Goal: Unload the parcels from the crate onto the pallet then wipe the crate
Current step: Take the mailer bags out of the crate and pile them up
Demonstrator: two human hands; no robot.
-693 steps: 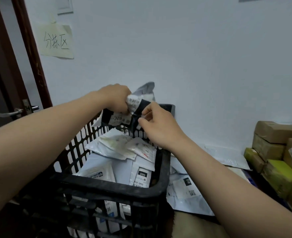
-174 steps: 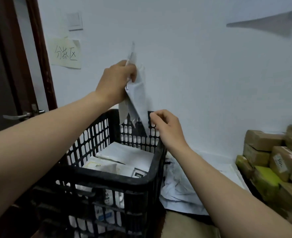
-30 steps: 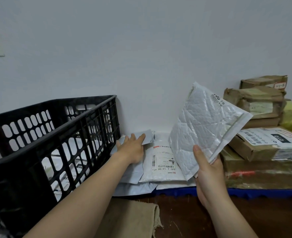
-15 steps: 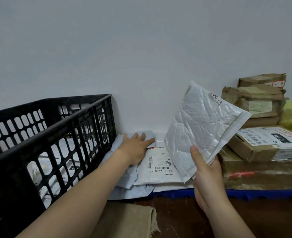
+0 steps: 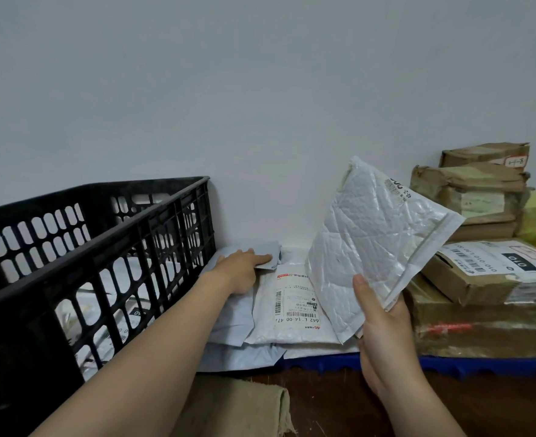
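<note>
Step in hand: unloading. One parcel is being settled on the pile and another is held ready to go down. By my reading the wipe is some way off.
Crate (image 5: 96, 247): black and slotted, at 9 o'clock in the view. More parcels (image 5: 118, 279) show pale through its side.
Pallet (image 5: 481, 365): blue edge along the floor, from 6 to 3 o'clock. Flat mailers lie on its left part and cardboard boxes (image 5: 493, 272) are stacked on its right.
Left hand (image 5: 241, 274): fingers straight and together, lying flat on a grey mailer (image 5: 268, 252) just beside the crate wall.
Right hand (image 5: 383, 335): pinches the lower corner of a bubble mailer (image 5: 377, 244), thumb in front and fingers behind. It holds the mailer up, clear of the pile.
Mailer's long axis: tilted, running from about 7 to 1 o'clock.
Key relation: the landing spot, a labelled parcel (image 5: 295, 307) lying flat, sits at about 10 o'clock from the right hand, between the two hands. The right hand already holds the load, so it should lay the mailer flat there.
Risk: the slick mailers overlap and may slide toward the pallet edge.
Elsewhere: a sacking cloth (image 5: 238, 408) lies on the floor at 6 o'clock.
</note>
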